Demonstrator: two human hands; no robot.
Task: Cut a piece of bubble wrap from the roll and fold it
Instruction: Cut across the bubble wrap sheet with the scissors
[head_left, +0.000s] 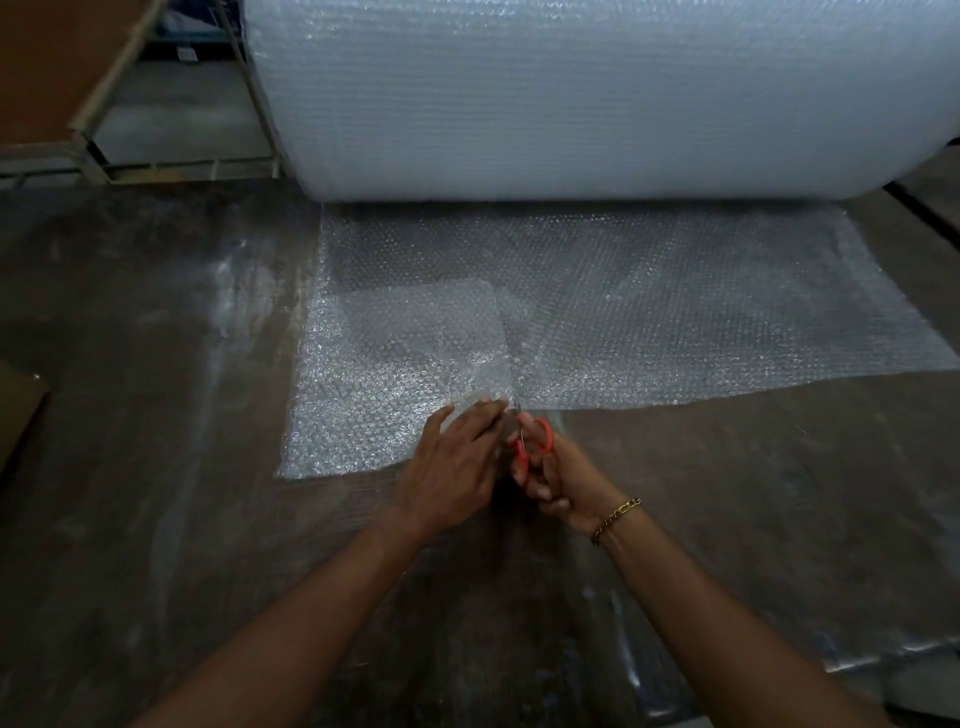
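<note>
Orange scissors (head view): your right hand has its fingers curled through the handles. The blades point away from you at the near edge of the wrap and are mostly hidden behind your other hand, so you cannot tell how far they gape.
Left hand: its fingers lie fairly straight on the wrap just left of the blades, pressing it down. Whether the thumb pinches underneath is hidden.
Roll: it lies on its side at the far end, wide and thick.
Sheet: it runs from under the roll toward you, flat on the dark floor. Left of the scissors it looks whiter, perhaps doubled, and reaches nearer to you.
Stage: probably at or near the start of a cut running toward the roll, with folding not yet begun.
Risk, fingers: your left fingertips sit right beside the blades, so a quick snip could nick them.
Risk, line: nothing marks a straight path, and loose film may bunch in the blades, so the cut could wander or tear.
Risk, slip: the wrap may slide on the smooth floor if your pressing hand lifts.
</note>
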